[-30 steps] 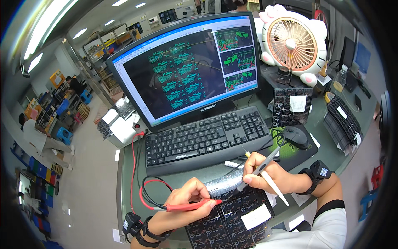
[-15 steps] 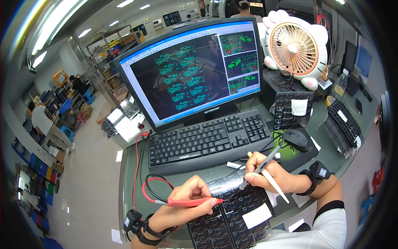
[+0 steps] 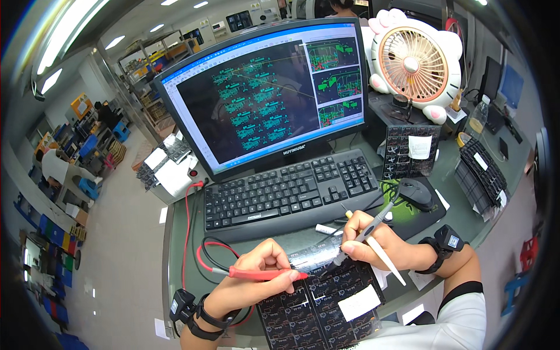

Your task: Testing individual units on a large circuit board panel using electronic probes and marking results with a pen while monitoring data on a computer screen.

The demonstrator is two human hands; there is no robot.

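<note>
My left hand (image 3: 256, 280) grips a red test probe (image 3: 265, 273), its tip pointing right onto a black circuit board panel (image 3: 318, 306) lying at the desk's near edge. My right hand (image 3: 370, 242) holds a black test probe (image 3: 364, 233) together with a white pen-like stick (image 3: 385, 256), the probe tip touching the panel's upper edge. A white label (image 3: 359, 302) lies on the panel. A red lead (image 3: 192, 233) runs from the red probe up the left of the desk. Both wrists wear black bands.
A black keyboard (image 3: 286, 192) lies beyond the hands, under a monitor (image 3: 265, 96) showing green circuit layouts. A mouse (image 3: 415, 193) sits on a mat to the right. A pink-and-white desk fan (image 3: 411, 61), more stacked black panels (image 3: 481, 169) and a white device (image 3: 172, 172) surround the desk.
The view has shifted slightly. Both hands stay on the panel with the probes, the tips shifting only slightly. The picture on the monitor differs.
</note>
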